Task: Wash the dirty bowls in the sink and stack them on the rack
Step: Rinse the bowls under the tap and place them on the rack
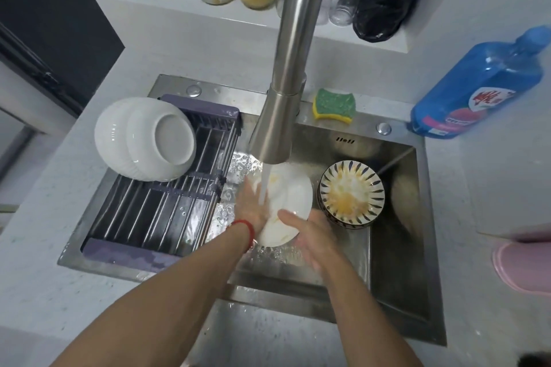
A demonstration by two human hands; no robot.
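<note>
Single head-worn wide-angle view, looking steeply down, close over sink [396, 250], forearms entering from bottom edge.

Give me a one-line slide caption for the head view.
Both hands hold a white bowl under the running faucet; patterned dirty bowls wait beside it.
</note>
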